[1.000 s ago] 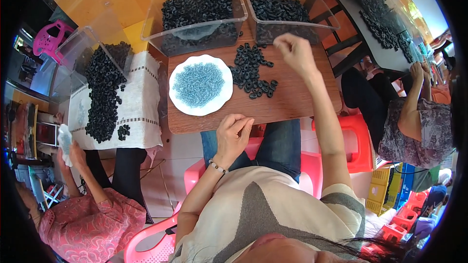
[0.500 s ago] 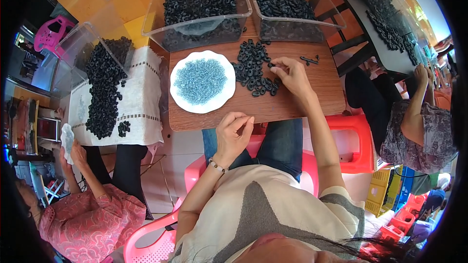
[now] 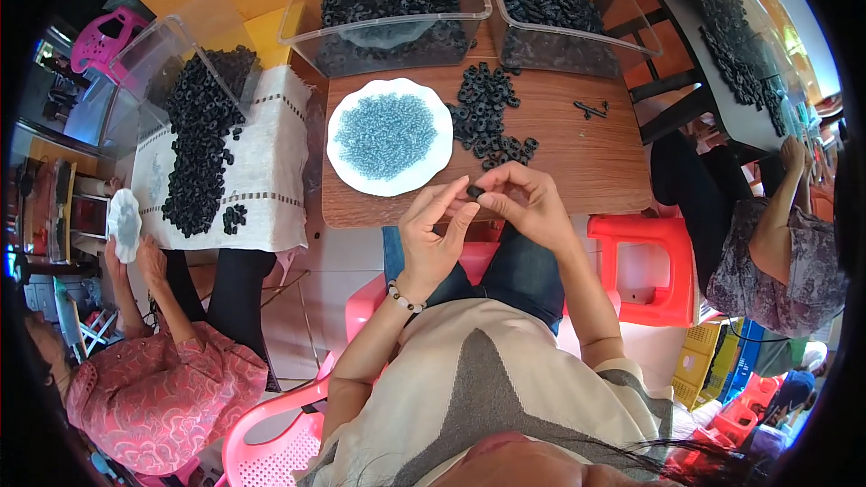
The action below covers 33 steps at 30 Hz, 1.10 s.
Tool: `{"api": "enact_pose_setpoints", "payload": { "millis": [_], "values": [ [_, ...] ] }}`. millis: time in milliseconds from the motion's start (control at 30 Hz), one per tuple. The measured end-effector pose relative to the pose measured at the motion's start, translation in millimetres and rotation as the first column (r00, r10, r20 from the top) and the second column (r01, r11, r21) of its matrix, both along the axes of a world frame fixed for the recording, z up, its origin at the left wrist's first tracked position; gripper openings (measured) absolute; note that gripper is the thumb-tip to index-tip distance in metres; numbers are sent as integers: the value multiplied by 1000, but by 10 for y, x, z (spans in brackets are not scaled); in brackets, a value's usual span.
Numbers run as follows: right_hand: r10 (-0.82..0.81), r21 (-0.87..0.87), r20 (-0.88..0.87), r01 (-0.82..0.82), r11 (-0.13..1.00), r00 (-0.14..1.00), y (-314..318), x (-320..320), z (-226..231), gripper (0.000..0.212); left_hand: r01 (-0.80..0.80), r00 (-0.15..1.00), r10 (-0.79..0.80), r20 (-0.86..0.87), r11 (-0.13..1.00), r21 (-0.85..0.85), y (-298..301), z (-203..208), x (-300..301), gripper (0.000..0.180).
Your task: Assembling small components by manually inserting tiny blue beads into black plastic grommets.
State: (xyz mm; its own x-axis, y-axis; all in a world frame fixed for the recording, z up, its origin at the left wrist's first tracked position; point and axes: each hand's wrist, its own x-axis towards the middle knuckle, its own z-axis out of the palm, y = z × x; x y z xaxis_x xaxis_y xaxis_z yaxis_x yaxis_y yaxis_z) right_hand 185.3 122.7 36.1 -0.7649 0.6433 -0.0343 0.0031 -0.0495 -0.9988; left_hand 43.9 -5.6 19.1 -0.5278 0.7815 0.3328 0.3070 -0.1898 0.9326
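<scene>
Table [image 3: 577,153]: showing brown wood grain; supporting everything below
White plate [image 3: 388,187]: sitting at left, scalloped edge nearly meeting the ring pile
Black ring pile [image 3: 487,104]: spreading right of the plate, running from the bins toward the near edge
Left bin [image 3: 388,25]: clear, standing along the far edge
Right bin [image 3: 577,37]: clear, standing beside it
Thin dark piece [image 3: 591,110]: lying apart at right
</scene>
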Motion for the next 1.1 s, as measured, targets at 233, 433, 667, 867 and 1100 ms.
{"api": "enact_pose_setpoints", "payload": {
  "millis": [233, 433, 667, 867, 1100],
  "values": [
    [74, 655, 123, -137, 743, 990, 15, -111, 281, 15, 59, 998, -62, -23, 989, -139, -148, -21, -145, 33],
    [162, 652, 168, -233, 722, 972, 21, -271, 335, 16, 119, 903, -95, 419, 992, -33, -213, -209, -212, 31],
    [151, 405, 156, -203, 892, 976, 172, -507, 265, 19, 86, 798, -63, 600, 996, -9, -250, -199, -292, 27],
    [-57, 666, 238, -120, 737, 970, 405, -1133, 51, 28, 31, 778, -39, 628, 999, 23, -267, -269, -280, 21],
    [-172, 743, 442, -252, 620, 880, 450, -1409, -41, 36, 18, 768, -22, 640, 1000, 13, -281, -289, -285, 23]
  ]
}}
